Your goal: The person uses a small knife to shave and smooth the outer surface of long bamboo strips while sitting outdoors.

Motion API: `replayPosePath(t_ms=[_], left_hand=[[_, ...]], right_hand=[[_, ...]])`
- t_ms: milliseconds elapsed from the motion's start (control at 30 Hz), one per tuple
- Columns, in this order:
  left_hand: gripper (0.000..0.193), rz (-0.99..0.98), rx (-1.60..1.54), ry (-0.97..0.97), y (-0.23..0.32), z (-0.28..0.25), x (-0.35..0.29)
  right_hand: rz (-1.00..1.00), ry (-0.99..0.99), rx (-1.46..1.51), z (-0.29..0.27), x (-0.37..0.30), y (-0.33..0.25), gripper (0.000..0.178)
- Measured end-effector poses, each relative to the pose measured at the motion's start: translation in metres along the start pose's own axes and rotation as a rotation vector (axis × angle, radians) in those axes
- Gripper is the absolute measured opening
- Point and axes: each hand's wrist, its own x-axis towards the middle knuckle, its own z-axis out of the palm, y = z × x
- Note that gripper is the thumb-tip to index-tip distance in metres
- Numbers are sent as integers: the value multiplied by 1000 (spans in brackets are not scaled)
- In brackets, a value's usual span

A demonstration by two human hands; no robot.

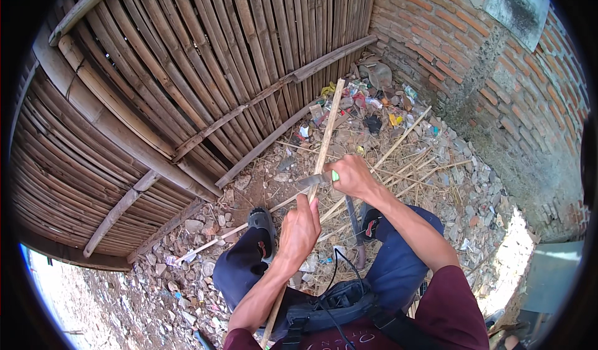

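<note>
A long pale bamboo strip (328, 132) slants up and away from my lap toward the far wall. My left hand (299, 228) is closed around its lower part, with the thumb and fingers along it. My right hand (352, 177) grips a knife (313, 180) by its green handle, just beyond the left hand. The knife's blade lies across the strip and touches it. Part of the handle is hidden by the right fingers. Between my feet lies a long dark blade with a wooden handle (360, 256).
Several cut bamboo strips (405, 137) lie on the rubble ahead, among coloured litter (358, 94). A bamboo slat wall (187, 57) rises at the left and a brick wall (448, 51) at the right. A black pouch (346, 297) with a cable sits at my waist.
</note>
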Motion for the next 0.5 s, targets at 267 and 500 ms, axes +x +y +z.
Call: replayPosePath(t_ms=[267, 500], left_hand=[[28, 3, -5, 14, 1, -6, 2], [28, 57, -39, -85, 14, -2, -15]], right_hand=[[28, 56, -59, 0, 9, 5, 20], [461, 332, -25, -33, 28, 111, 18]])
